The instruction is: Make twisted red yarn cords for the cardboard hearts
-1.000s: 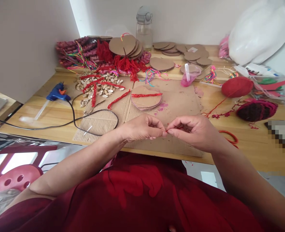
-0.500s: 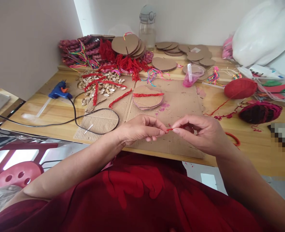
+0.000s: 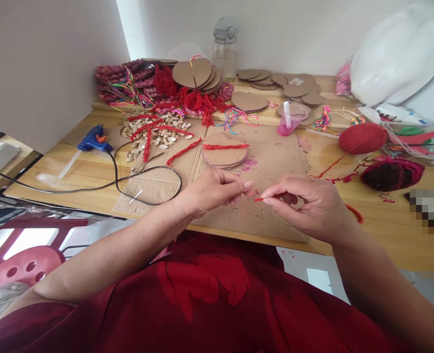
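Observation:
Between the thumb and fingers of my right hand [image 3: 307, 203] is a short piece of red yarn [image 3: 258, 199], its end poking out to the left. My left hand [image 3: 220, 190] is closed in a pinch just left of that end, with a small gap between; whether anything thin is in its fingertips cannot be made out. Beyond my hands, a round cardboard piece [image 3: 224, 158] lies on the cardboard sheet [image 3: 275, 162] with a red twisted strand [image 3: 226, 146] across it. Another red strand [image 3: 183, 151] lies to its left.
Peanut shells [image 3: 168, 137] with red strands lie at the back left, near a blue glue gun [image 3: 94, 139] and its looping black cable [image 3: 180, 184]. A red yarn ball [image 3: 363, 138] and a dark one [image 3: 392, 173] sit right. Heart-shaped cardboard [image 3: 249, 101] and a bottle [image 3: 224, 56] stand behind.
My left fingertips have come off the red yarn end and moved slightly up. The yarn stays in my right hand. The camera view has tilted up a little.

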The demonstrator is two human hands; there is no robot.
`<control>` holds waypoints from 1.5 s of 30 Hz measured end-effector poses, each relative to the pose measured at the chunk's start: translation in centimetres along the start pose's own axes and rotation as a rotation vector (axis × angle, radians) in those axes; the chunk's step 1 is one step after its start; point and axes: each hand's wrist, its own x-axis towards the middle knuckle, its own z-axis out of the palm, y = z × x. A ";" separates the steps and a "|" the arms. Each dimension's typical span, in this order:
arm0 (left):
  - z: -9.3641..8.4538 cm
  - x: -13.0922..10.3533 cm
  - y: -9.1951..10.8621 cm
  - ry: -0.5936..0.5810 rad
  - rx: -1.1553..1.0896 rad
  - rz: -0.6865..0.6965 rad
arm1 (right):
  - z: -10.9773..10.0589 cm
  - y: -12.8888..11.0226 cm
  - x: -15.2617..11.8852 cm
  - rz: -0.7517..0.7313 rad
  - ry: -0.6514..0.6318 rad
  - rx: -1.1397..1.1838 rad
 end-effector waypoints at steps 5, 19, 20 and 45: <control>0.1 0.1 -0.3 -0.016 0.031 0.048 | -0.1 0.3 -0.1 -0.056 0.028 0.005; 0.6 0.0 1.1 0.105 0.253 0.171 | -0.1 0.4 0.1 -0.046 0.048 -0.044; 0.7 0.1 1.1 0.099 0.266 0.169 | -0.1 0.4 0.2 -0.046 0.049 -0.051; 1.3 -0.2 0.5 0.230 0.599 0.256 | 0.3 0.7 0.5 -0.101 0.054 -0.140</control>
